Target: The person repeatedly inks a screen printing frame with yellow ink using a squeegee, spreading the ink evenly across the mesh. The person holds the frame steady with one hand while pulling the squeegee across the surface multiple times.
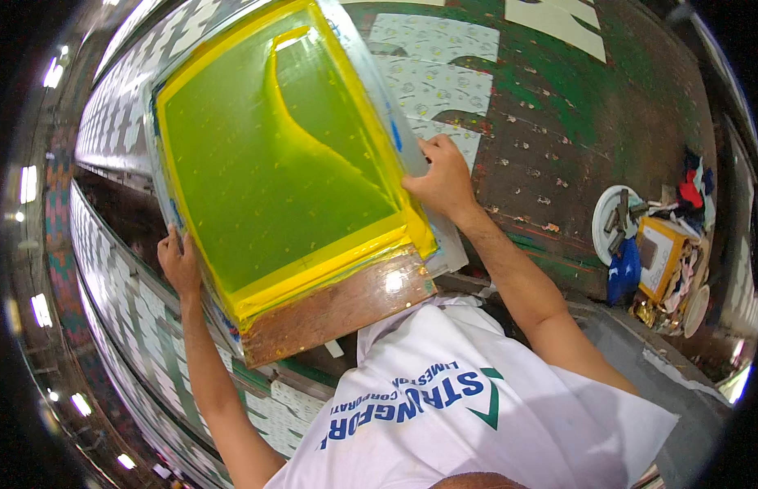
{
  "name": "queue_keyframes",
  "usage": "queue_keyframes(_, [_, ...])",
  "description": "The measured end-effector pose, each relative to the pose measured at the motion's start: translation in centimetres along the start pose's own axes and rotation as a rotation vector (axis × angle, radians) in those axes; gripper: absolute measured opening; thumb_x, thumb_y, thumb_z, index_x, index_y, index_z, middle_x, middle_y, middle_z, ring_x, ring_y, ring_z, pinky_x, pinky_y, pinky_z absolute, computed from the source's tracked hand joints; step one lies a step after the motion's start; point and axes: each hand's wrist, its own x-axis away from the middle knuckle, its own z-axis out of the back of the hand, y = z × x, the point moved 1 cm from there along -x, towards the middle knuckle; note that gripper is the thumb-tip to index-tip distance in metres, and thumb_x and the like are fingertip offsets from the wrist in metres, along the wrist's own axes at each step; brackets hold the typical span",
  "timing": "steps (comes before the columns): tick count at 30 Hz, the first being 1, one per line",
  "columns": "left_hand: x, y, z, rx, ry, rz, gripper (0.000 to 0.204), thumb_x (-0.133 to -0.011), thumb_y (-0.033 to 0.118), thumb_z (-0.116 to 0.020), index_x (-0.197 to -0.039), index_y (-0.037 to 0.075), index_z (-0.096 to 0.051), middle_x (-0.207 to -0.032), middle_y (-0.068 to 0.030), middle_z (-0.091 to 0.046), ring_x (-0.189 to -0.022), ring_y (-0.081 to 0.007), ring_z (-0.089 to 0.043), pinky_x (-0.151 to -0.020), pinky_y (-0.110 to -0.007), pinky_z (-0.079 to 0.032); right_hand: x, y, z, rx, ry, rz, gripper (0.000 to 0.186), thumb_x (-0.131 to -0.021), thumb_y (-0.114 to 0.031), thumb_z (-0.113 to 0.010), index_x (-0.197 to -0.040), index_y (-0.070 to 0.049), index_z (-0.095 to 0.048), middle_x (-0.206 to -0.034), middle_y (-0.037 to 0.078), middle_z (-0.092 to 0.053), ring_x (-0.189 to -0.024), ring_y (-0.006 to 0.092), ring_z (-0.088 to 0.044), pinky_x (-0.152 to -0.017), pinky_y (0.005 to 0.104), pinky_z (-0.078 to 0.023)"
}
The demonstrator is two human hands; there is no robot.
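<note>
Seen from above, a person in a white T-shirt (485,375) grips a large framed screen (232,163) by its opposite sides, left hand (180,262) and right hand (441,178). A yellow streak (291,122) curves across its green mesh; a brown wooden board (334,314) spans its near end. Beyond lie pale printed pieces (436,81) on a stained green-and-brown table (550,171). Clutter, including an orange-and-white box (658,262), sits at right.

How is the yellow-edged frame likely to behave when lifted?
The frame is probably stiff: its mesh looks taut. Likely unwieldy one-handed, since the left hand and right hand hold opposite sides. The glossy yellow streak might run if tilted.
</note>
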Motion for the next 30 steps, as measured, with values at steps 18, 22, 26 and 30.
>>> queue_keyframes(18, [43.9, -8.6, 5.8, -0.078, 0.245, 0.852, 0.049, -0.092, 0.028, -0.075, -0.135, 0.005, -0.069, -0.101, -0.0174, -0.064, -0.097, -0.0341, -0.061, -0.088, -0.043, -0.050, 4.9, -17.6, -19.2, 0.105, -0.528, 0.730, 0.052, -0.070, -0.019, -0.080, -0.115, 0.006, -0.074, -0.094, 0.016, -0.064, -0.085, 0.0292, -0.065, -0.075, 0.0395, -0.053])
queue_keyframes(22, [50.5, -3.2, 8.1, -0.113, 0.253, 1.072, 0.049, -0.092, 0.029, -0.074, -0.135, 0.006, -0.069, -0.102, -0.0161, -0.063, -0.102, -0.0342, -0.060, -0.090, -0.044, -0.050, 6.0, -20.0, -21.7, 0.132, -0.729, 0.768, 0.055, -0.072, -0.022, -0.081, -0.116, 0.009, -0.071, -0.097, 0.014, -0.060, -0.085, 0.0259, -0.060, -0.079, 0.0389, -0.051])
queue_keyframes(26, [55.9, 2.2, 7.6, -0.113, 0.237, 1.288, 0.049, -0.092, 0.030, -0.074, -0.135, 0.007, -0.070, -0.103, -0.0142, -0.062, -0.102, -0.0329, -0.060, -0.089, -0.043, -0.051, 7.1, -21.6, -25.8, 0.161, -0.897, 0.869, 0.051, -0.072, -0.023, -0.081, -0.114, 0.004, -0.073, -0.095, 0.010, -0.057, -0.084, 0.0234, -0.057, -0.078, 0.0398, -0.050])
queue_keyframes(30, [59.0, 7.3, 9.3, -0.132, 0.261, 1.491, 0.048, -0.092, 0.030, -0.074, -0.134, 0.007, -0.071, -0.102, -0.0137, -0.062, -0.101, -0.0317, -0.060, -0.088, -0.042, -0.051, 7.5, -23.8, -29.7, 0.159, -1.060, 1.013, 0.053, -0.076, -0.023, -0.081, -0.121, 0.003, -0.072, -0.096, 0.009, -0.059, -0.086, 0.0217, -0.057, -0.079, 0.0368, -0.048])
